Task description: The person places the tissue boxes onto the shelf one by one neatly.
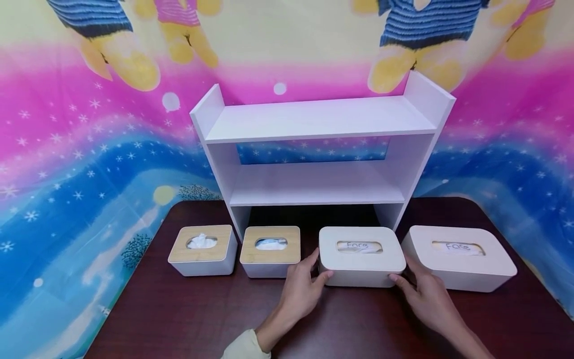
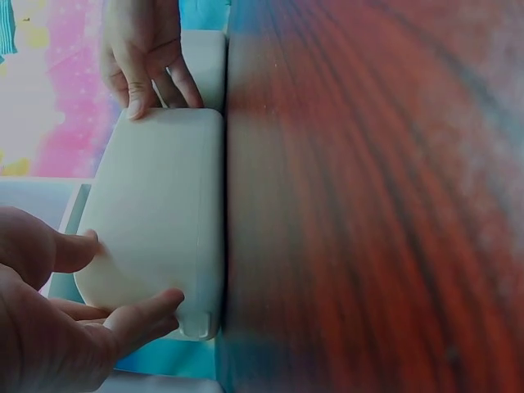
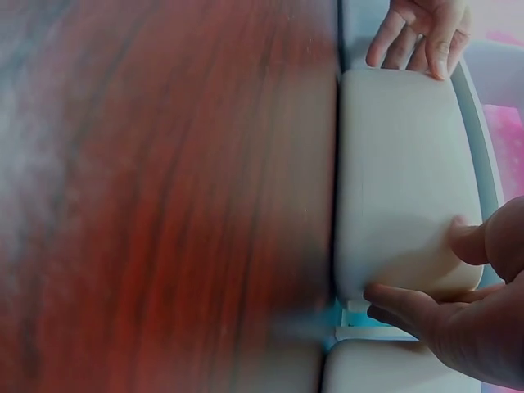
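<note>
A white tissue box point(image 1: 362, 273) with "Face" showing through its oval slot stands on the dark table before the shelf. My left hand point(image 1: 301, 289) grips its left end, thumb at the front corner and fingers round the side. The opposite end is held by my right hand point(image 1: 426, 294), its thumb also on the front corner. Both wrist views show the box's plain front, with the left hand point(image 2: 57, 303) and right hand point(image 3: 467, 303) at its two ends. Fingers behind the ends are partly hidden.
Right of the held box is a second white "Face" tissue box point(image 1: 466, 271), close to my right hand. Two smaller boxes with wooden lids, one far left point(image 1: 202, 253) and one nearer point(image 1: 270, 258), hold tissues. Behind stands a white two-tier shelf point(image 1: 318, 182) against a printed cloth point(image 1: 112, 199).
</note>
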Motion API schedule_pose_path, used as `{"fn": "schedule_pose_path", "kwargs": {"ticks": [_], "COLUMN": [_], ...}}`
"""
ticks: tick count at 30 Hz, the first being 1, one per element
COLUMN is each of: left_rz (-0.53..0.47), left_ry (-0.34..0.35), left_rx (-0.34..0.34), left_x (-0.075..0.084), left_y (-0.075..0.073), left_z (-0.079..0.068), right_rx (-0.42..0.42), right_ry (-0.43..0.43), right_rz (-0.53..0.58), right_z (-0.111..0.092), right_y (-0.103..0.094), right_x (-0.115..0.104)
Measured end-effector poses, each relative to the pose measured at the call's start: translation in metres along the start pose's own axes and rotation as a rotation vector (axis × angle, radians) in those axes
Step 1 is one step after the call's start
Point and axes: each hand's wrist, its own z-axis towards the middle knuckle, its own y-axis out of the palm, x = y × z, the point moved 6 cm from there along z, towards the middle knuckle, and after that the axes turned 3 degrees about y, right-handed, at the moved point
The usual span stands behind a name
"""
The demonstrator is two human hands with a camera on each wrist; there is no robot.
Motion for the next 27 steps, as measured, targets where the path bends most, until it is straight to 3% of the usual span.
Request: {"fn": "schedule_pose_path", "kwargs": {"ticks": [11,22,27], "left_rz": [-0.082,-0.061,-0.104], "left_ry": [-0.03,0.074,0.108], "left_rx": [-0.016,0.082,0.129], "left_x": [0.005,0.04,0.053], "left_y": [-0.006,-0.028,-0.041], "left_z": [-0.001,0.005,0.009], "right_rx": [0.052,0.186,0.252], "right_ry": [-0.017,-0.061,-0.107], "right_rz": [0.013,0.036,0.078], "right_z": [-0.004,0.0,0.005], "right_y": [-0.008,-0.046,-0.061], "right_x": [-0.01,-0.037,-0.051]}}
